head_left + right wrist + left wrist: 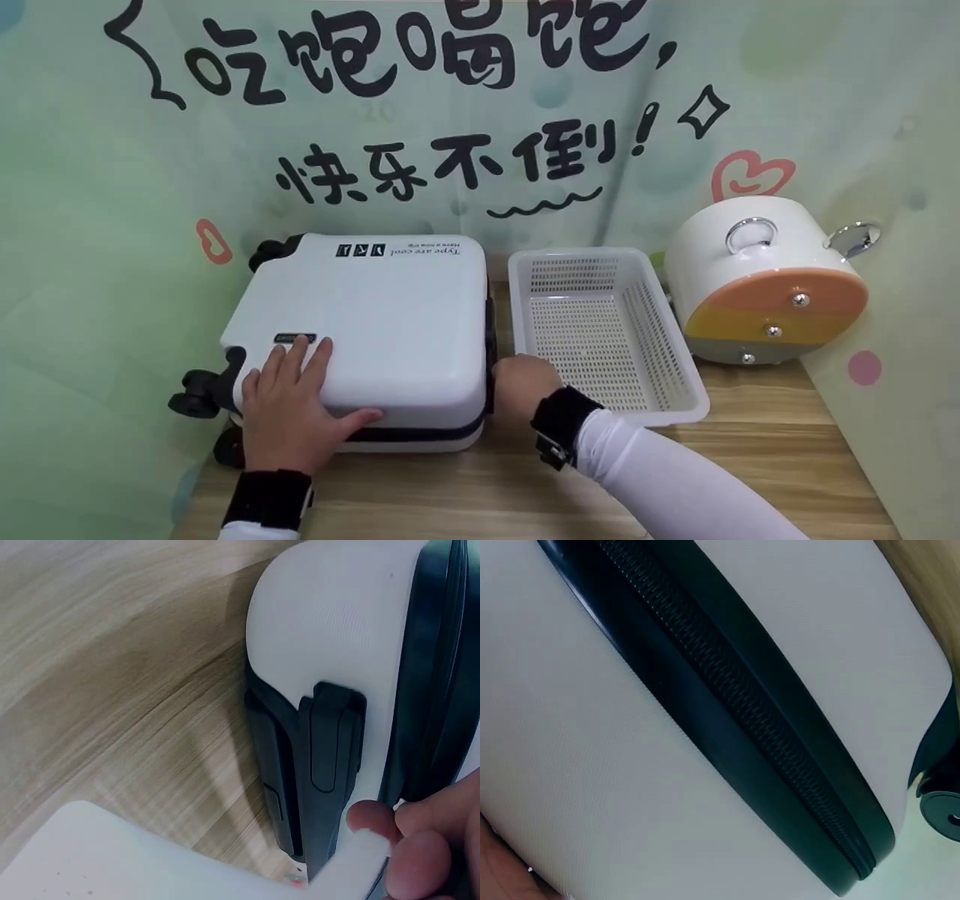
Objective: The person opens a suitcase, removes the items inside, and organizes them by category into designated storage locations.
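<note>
A white hard-shell suitcase (390, 322) lies flat on the wooden table, wheels to the left. My left hand (292, 397) rests on its top shell with fingers spread, next to a small dark badge. A black zipper band (735, 697) runs along the suitcase's near side in the left wrist view. At the suitcase's right end, beside its black handle (334, 742), my right hand (525, 386) has its fingers curled. In the right wrist view its thumb and fingertips (416, 866) pinch at the zipper, apparently on the zipper pull, which they mostly hide.
Right of the suitcase stands a white perforated plastic basket (679, 375), its rim close to my right hand. Farther right is a white drum-shaped box (727, 232) with striped drawers and metal ring handles. A printed cloth backdrop (450, 165) surrounds the table (420, 495).
</note>
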Demonstrator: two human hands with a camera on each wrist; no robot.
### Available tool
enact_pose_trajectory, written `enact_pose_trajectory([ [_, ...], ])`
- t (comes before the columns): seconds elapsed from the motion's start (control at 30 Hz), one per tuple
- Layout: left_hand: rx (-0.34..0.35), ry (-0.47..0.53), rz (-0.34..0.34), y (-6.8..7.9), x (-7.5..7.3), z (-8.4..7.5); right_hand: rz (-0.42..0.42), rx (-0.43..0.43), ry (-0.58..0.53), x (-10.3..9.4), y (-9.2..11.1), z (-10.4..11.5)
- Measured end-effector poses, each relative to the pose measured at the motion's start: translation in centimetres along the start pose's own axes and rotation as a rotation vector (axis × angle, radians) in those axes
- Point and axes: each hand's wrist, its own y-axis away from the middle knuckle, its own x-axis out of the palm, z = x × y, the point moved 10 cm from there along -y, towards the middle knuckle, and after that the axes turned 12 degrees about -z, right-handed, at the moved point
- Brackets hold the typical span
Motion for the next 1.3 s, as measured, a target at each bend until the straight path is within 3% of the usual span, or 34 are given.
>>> enact_pose_trajectory([
  [0.57, -0.079, -0.06, -0.014, 0.5, 0.4, -1.4, -0.015, 0.009, 0.044, -0.5, 0.8, 0.0],
  [1.3, -0.102, -0.087, -0.003, 0.3, 0.4, -2.1, 0.016, 0.008, 0.078, -0.6, 2.2, 0.4],
])
